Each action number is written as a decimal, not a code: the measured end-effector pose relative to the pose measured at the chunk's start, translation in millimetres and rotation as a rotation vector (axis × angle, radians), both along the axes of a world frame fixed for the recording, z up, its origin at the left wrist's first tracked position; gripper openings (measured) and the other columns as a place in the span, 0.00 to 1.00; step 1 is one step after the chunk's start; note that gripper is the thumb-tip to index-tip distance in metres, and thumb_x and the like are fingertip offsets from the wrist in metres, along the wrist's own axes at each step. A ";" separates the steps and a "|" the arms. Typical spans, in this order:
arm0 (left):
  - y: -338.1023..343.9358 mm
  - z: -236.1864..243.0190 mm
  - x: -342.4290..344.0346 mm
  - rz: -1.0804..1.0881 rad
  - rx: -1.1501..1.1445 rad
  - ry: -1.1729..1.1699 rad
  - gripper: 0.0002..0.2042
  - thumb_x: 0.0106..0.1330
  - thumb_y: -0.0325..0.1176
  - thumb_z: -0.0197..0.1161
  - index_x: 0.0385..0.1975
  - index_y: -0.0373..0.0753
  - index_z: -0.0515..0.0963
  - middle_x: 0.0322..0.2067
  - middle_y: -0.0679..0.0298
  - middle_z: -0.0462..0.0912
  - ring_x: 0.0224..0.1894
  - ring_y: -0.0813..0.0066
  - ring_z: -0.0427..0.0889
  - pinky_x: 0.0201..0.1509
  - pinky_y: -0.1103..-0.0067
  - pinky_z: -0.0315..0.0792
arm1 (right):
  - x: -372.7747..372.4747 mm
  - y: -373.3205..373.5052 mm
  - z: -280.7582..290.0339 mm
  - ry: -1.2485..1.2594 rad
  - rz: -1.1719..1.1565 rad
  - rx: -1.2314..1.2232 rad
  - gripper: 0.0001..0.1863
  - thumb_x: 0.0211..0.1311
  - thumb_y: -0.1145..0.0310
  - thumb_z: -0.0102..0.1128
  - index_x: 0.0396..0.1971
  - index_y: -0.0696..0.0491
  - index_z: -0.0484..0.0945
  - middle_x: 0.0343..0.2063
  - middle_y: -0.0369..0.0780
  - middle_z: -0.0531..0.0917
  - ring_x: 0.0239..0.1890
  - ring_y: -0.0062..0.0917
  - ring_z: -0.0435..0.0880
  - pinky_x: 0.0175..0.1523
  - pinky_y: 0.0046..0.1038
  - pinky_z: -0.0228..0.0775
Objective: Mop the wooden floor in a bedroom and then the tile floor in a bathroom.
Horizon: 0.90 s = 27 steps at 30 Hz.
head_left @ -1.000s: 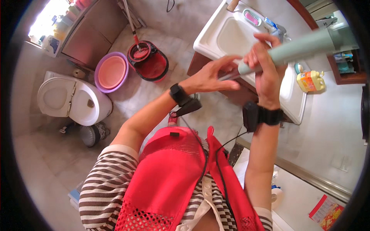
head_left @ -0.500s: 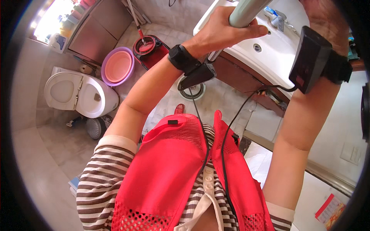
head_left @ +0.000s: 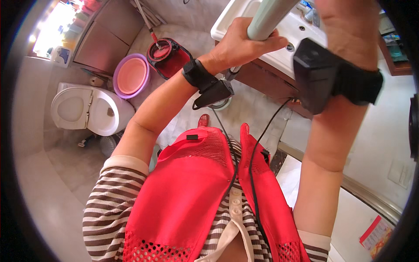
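Head view, left hand: the fingers of the left hand [head_left: 244,46] are wrapped round a pale green pole [head_left: 270,19], with the thumb laid across its near side; little gap is left in the grip.
Head view, right hand: the right hand [head_left: 349,22] is raised at the upper edge, blurred and cut off there; whether anything is held by it, or how far its fingers are spread, cannot be told.
Pole: it is held slanting in front of the washbasin [head_left: 222,31], its upper end cut off by the picture edge; a metal shaft [head_left: 234,71] is seen below the left hand.
Floor under the shaft: a round pale-rimmed piece [head_left: 223,105] is partly covered from view and is perhaps the foot of the same tool.
Wrists: a black device is strapped to each, and a black cable [head_left: 271,117] is led from the right one toward the vest.
Vanity: the white basin is set on a brown cabinet [head_left: 266,83].
Far floor: a red bucket [head_left: 179,65] is placed beside stacked tubs, pink [head_left: 132,76] within purple [head_left: 116,82].
Left side: the toilet [head_left: 120,114] is seen with its lid [head_left: 70,108] raised.
Clothing: a red vest [head_left: 174,179] is worn over a striped top [head_left: 109,205].
Lower right: a printed red-and-yellow sheet [head_left: 377,236] is seen lying on a pale surface.
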State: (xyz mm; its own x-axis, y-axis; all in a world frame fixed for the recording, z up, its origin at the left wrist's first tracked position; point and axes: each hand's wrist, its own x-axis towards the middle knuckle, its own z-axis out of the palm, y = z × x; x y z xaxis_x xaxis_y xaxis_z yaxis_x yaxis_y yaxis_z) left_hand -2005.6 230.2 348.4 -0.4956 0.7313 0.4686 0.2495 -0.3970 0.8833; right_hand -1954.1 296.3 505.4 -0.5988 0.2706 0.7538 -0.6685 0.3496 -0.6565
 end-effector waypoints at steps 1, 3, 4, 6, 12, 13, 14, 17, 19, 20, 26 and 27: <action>1.0 -12.2 -1.5 0.018 -0.066 -0.033 0.11 0.57 0.37 0.67 0.22 0.36 0.76 0.18 0.73 0.73 0.23 0.87 0.69 0.28 0.83 0.66 | -3.0 2.2 -5.4 -0.008 0.042 -0.017 0.14 0.58 0.69 0.58 0.14 0.54 0.71 0.10 0.31 0.71 0.11 0.14 0.68 0.21 0.19 0.60; 2.6 -30.8 -1.6 0.067 -0.156 -0.086 0.10 0.57 0.35 0.67 0.23 0.36 0.76 0.18 0.73 0.74 0.24 0.88 0.69 0.28 0.83 0.67 | -7.9 3.4 -15.1 0.017 0.074 -0.075 0.09 0.58 0.70 0.59 0.19 0.54 0.73 0.10 0.30 0.71 0.11 0.13 0.67 0.20 0.18 0.59; 5.5 -35.8 -1.5 0.066 -0.157 -0.093 0.10 0.57 0.35 0.67 0.23 0.36 0.76 0.18 0.73 0.74 0.24 0.88 0.69 0.28 0.83 0.67 | -6.9 2.9 -20.6 0.023 0.081 -0.102 0.07 0.58 0.71 0.59 0.22 0.54 0.74 0.10 0.30 0.71 0.11 0.12 0.66 0.19 0.17 0.59; 6.0 -37.9 0.4 0.001 -0.151 -0.143 0.10 0.57 0.34 0.67 0.23 0.36 0.76 0.19 0.73 0.74 0.24 0.88 0.69 0.28 0.83 0.68 | -4.5 4.0 -25.4 0.012 0.101 -0.160 0.05 0.59 0.71 0.59 0.25 0.54 0.75 0.10 0.29 0.70 0.11 0.11 0.66 0.19 0.17 0.58; 6.0 -39.8 2.4 0.057 -0.159 -0.114 0.09 0.57 0.34 0.68 0.25 0.36 0.76 0.20 0.72 0.75 0.25 0.87 0.70 0.29 0.82 0.68 | -11.7 16.1 -40.3 0.002 0.049 -0.195 0.06 0.57 0.71 0.62 0.25 0.55 0.74 0.12 0.30 0.72 0.13 0.11 0.68 0.19 0.15 0.59; 5.8 -38.1 1.7 0.053 -0.171 -0.154 0.10 0.57 0.34 0.68 0.26 0.36 0.76 0.20 0.71 0.75 0.25 0.87 0.70 0.29 0.83 0.68 | -15.0 18.4 -42.9 0.007 0.027 -0.192 0.06 0.56 0.71 0.62 0.25 0.55 0.74 0.12 0.30 0.73 0.13 0.11 0.69 0.20 0.15 0.60; 5.4 -39.7 -0.3 0.050 -0.176 -0.156 0.10 0.57 0.34 0.68 0.26 0.36 0.76 0.20 0.71 0.75 0.25 0.87 0.70 0.29 0.83 0.68 | -17.4 19.4 -47.1 0.009 0.009 -0.193 0.06 0.56 0.71 0.63 0.25 0.55 0.74 0.13 0.30 0.73 0.14 0.11 0.69 0.20 0.15 0.60; 6.3 -50.6 -6.9 0.071 -0.209 -0.125 0.10 0.57 0.34 0.68 0.27 0.35 0.76 0.20 0.71 0.76 0.25 0.87 0.70 0.30 0.83 0.69 | -25.5 21.6 -56.3 0.016 -0.047 -0.187 0.07 0.55 0.71 0.64 0.26 0.56 0.74 0.14 0.31 0.74 0.15 0.10 0.71 0.20 0.14 0.61; 8.7 -63.0 -9.8 0.105 -0.161 -0.008 0.11 0.57 0.34 0.68 0.29 0.35 0.76 0.22 0.70 0.77 0.27 0.86 0.71 0.31 0.82 0.69 | -28.2 22.8 -65.6 0.025 -0.098 -0.185 0.08 0.54 0.71 0.65 0.26 0.56 0.74 0.15 0.31 0.75 0.16 0.10 0.71 0.21 0.14 0.62; 8.1 -70.4 -10.2 0.108 -0.159 -0.014 0.11 0.57 0.34 0.68 0.29 0.35 0.76 0.22 0.70 0.77 0.27 0.86 0.71 0.31 0.82 0.69 | -29.1 19.6 -73.0 0.020 -0.116 -0.187 0.08 0.54 0.71 0.66 0.26 0.56 0.74 0.15 0.31 0.75 0.16 0.10 0.72 0.21 0.14 0.62; -6.8 -134.5 -10.8 0.124 -0.181 -0.028 0.11 0.56 0.32 0.67 0.34 0.35 0.75 0.27 0.65 0.78 0.30 0.82 0.72 0.36 0.78 0.70 | -13.9 4.0 -111.9 -0.332 -0.065 -0.257 0.08 0.53 0.77 0.65 0.32 0.58 0.74 0.23 0.33 0.76 0.25 0.12 0.74 0.31 0.17 0.66; -7.1 -142.4 -14.1 0.105 -0.197 -0.038 0.11 0.55 0.31 0.67 0.35 0.35 0.74 0.27 0.65 0.78 0.31 0.80 0.73 0.38 0.77 0.71 | -18.9 3.0 -124.2 -0.245 -0.109 -0.203 0.08 0.51 0.80 0.65 0.28 0.57 0.74 0.23 0.32 0.76 0.26 0.13 0.74 0.31 0.18 0.67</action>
State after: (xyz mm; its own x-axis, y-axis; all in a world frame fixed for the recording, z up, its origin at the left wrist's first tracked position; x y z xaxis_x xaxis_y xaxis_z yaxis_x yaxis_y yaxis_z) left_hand -2019.7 223.1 206.0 -0.5884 0.7502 0.3016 0.2454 -0.1897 0.9507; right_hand -1973.0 299.3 381.2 -0.7149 0.4731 0.5149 -0.4479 0.2557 -0.8568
